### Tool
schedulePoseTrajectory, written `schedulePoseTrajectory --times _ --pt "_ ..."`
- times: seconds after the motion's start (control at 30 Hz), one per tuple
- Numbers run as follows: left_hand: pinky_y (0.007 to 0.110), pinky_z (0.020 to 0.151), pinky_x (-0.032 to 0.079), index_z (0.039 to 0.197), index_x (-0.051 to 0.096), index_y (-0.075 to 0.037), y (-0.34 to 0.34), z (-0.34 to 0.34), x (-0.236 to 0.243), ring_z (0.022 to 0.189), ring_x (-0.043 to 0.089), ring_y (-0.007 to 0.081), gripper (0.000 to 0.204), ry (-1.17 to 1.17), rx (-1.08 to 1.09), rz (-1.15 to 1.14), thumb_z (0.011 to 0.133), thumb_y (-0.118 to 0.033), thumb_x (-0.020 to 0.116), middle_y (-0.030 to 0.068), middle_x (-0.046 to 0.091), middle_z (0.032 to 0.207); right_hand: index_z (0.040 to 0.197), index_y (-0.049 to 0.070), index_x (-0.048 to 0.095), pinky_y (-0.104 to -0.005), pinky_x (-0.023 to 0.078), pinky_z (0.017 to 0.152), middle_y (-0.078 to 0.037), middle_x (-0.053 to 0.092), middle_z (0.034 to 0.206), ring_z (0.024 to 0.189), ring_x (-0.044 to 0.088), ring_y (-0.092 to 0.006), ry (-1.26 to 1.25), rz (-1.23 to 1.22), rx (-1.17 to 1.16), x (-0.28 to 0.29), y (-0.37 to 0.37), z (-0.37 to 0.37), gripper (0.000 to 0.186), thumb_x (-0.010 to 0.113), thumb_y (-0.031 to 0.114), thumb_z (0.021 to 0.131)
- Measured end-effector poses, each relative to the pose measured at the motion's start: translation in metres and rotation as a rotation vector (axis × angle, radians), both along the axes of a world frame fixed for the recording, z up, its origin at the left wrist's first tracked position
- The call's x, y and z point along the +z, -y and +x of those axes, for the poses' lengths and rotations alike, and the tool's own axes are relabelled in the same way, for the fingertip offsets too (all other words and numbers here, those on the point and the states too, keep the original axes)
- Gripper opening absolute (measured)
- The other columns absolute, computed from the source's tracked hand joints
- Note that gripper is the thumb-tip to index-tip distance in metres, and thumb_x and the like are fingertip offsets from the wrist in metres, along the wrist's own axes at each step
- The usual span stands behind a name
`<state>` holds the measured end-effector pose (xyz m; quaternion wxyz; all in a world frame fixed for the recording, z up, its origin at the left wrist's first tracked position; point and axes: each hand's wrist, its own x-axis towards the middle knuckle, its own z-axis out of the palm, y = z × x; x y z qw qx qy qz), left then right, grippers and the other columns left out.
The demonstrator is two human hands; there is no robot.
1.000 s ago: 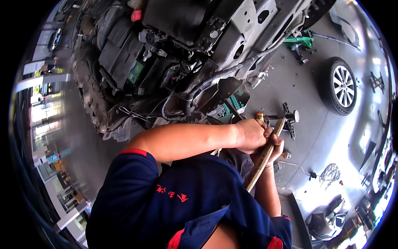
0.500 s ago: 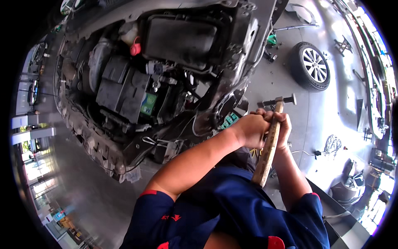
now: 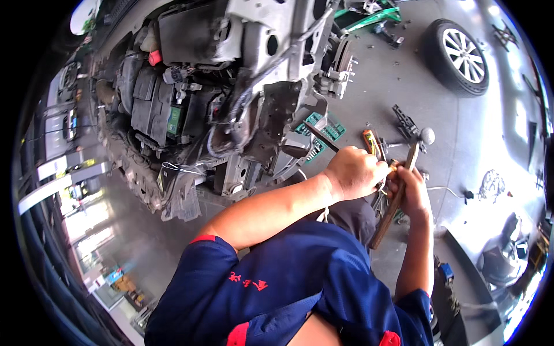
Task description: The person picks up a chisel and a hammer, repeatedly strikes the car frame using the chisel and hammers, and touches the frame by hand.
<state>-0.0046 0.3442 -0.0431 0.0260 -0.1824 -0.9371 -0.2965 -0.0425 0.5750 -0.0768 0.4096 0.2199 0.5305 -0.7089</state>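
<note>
The right hand (image 3: 408, 187) is wrapped around the wooden handle of a hammer (image 3: 392, 211), gripping it nearer to the head than to the butt. The hammer is tilted: its head, with one round pale face, points away from the person, while the butt slants back toward the person's knee. The fingers curl fully round the wood, leaving a long stretch of handle bare below the grip.

The left hand (image 3: 355, 174) is closed into a tight fist just beside the right one, knuckles up; whether it encloses anything cannot be told. A small amber-coloured piece (image 3: 394, 166) shows between the two hands; which hand holds it is unclear. A dark bar (image 3: 324, 138) runs across a teal tool tray (image 3: 333, 130) and ends at the left fist, though contact cannot be made out.

Both hands work above the grey floor (image 3: 398, 92), beside the near edge of a stripped car (image 3: 262, 34) with its engine bay exposed. On the floor, the tray lies close to the car's edge, with an orange-and-black tool (image 3: 369, 140) near the left hand's knuckles. Toward the floor's right edge are a wheel (image 3: 463, 56), its spoked rim facing the camera, and, nearer the person, a coiled cable (image 3: 492, 183).
</note>
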Motion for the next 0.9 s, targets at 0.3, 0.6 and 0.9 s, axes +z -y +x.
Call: schedulePoseTrajectory --times 0.3,0.6,0.9 --pt "0.037 0.056 0.049 0.071 0.059 -0.018 -0.003 -0.039 -0.019 0.057 0.062 0.0214 0.019 0.064 0.146 -0.252 0.077 -0.016 0.078 -0.0008 0.058 0.063 0.144 0.0 0.051 -0.0233 0.044 0.06 -0.002 0.057 0.092 0.072 0.053 -0.0061 -0.51 0.075 -0.052 -0.052 -0.074 -0.005 0.047 0.065 0.021 0.104" --pt "0.038 0.05 0.04 0.061 0.045 -0.011 -0.029 -0.048 -0.027 0.051 0.05 0.0251 0.035 0.188 0.025 -0.325 0.072 -0.009 0.079 0.0046 0.047 0.06 0.143 0.002 0.052 -0.0193 0.036 0.054 0.006 0.051 0.079 0.061 0.045 -0.0025 -0.055 -0.122 -0.001 -0.154 -0.064 0.017 0.041 0.061 0.019 0.107" --pt "0.036 0.053 0.042 0.063 0.049 -0.014 -0.018 -0.057 -0.04 0.053 0.056 0.0223 0.031 0.283 0.04 -0.462 0.076 -0.013 0.077 0.0014 0.05 0.058 0.145 0.0 0.053 -0.0194 0.033 0.056 0.008 0.051 0.076 0.061 0.044 -0.0023 -0.046 -0.188 0.085 -0.168 -0.066 0.011 0.048 0.066 0.02 0.104"
